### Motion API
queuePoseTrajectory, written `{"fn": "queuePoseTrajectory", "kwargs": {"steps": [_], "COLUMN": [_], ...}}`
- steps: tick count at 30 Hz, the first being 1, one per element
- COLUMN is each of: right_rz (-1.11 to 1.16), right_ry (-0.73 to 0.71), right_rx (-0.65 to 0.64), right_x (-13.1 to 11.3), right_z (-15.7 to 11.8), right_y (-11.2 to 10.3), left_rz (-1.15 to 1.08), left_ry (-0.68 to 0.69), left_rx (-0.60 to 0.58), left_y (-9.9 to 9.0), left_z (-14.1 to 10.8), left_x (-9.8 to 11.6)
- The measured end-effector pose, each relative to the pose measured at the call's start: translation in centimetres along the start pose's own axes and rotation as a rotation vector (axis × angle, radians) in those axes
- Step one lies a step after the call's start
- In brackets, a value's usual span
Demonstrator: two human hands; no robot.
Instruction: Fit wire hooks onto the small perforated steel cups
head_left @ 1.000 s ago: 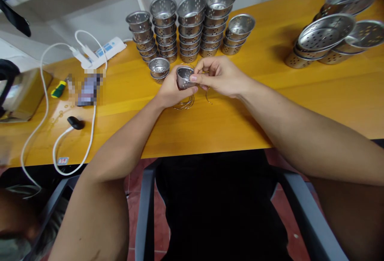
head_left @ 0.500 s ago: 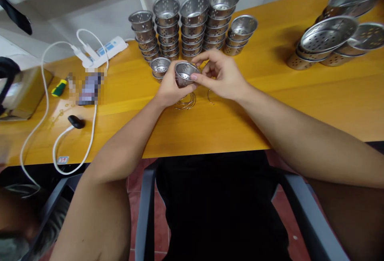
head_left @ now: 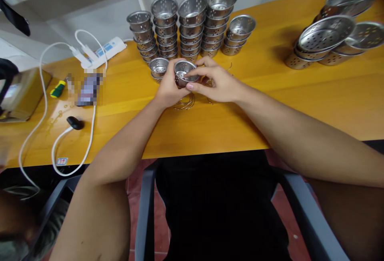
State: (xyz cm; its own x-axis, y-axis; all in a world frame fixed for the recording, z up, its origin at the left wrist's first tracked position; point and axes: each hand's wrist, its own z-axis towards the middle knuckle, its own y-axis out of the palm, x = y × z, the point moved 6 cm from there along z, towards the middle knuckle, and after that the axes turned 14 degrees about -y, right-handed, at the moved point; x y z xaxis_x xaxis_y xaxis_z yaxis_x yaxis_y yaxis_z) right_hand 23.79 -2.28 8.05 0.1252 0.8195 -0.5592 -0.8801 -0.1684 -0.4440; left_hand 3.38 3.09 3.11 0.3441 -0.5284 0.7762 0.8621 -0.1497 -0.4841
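Observation:
A small perforated metal cup is held upright above the table, with my left hand wrapped round its left and front side. My right hand is at the cup's right side, its thumb near the front wall and a finger reaching over the rim into the cup. Behind my left hand stands a short stack of small cups. Thin wire rings lie on the table just below the held cup, and more wire pieces show partly behind my right hand.
Several tall stacks of perforated cups line the back. Wider perforated bowls stand at the right. To the left are a power strip, white cables, a phone, a green-yellow tool and a black object.
My right hand has shifted slightly left and closer to the cup, and a finger now reaches inside over its rim. My left hand keeps its hold.

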Motion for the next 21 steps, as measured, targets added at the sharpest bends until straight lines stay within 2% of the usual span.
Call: {"fn": "queuePoseTrajectory", "kwargs": {"steps": [6, 12, 17, 21], "right_rz": [-0.040, -0.080, -0.209, -0.238], "right_ry": [-0.004, 0.003, 0.102, 0.103], "right_rx": [0.042, -0.044, -0.072, -0.091], "right_x": [0.0, -0.8, -1.7, -2.5], "right_z": [0.2, 0.6, 0.6, 0.8], "right_y": [-0.7, -1.4, -2.8, -2.8], "left_rz": [0.037, 0.060, 0.015, 0.011], "left_ry": [0.017, 0.103, 0.011, -0.007], "left_rx": [-0.047, -0.119, -0.178, -0.163], "left_y": [0.6, 1.3, 1.5, 1.2], "left_z": [-0.1, -0.4, -0.7, -0.9], "left_x": [-0.2, 0.2, 1.2, 2.1]}}
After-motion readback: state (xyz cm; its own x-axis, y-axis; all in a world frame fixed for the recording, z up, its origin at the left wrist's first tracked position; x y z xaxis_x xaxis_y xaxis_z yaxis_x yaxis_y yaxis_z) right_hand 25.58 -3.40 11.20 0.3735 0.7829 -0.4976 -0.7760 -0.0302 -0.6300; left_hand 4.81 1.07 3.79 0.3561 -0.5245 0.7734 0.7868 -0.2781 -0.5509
